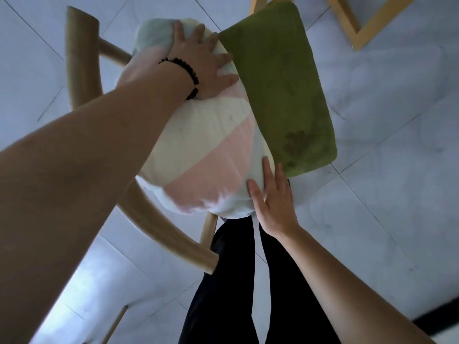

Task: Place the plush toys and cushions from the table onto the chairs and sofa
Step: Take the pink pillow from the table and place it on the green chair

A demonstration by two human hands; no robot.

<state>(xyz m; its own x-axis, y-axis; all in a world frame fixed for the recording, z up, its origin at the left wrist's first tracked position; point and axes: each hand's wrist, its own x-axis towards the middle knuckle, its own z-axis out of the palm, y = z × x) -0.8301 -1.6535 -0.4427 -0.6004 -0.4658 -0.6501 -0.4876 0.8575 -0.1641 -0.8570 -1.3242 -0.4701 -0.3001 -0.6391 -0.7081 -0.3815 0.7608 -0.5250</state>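
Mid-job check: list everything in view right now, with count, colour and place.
cushion: one, pink, cream and pale green stripes, on the chair against its backrest
chair: one, light wood with a curved backrest, centre of view
seat pad: one, olive green, on the chair, beside the cushion
wooden frame: one, yellowish, top right on the floor, only partly in view
floor: pale grey tiles, all around
bracelet: one, black beads, on the left wrist
trousers: black, bottom centre
left hand: fingers spread, presses the cushion's far end
right hand: fingers straight, touches the cushion's near edge
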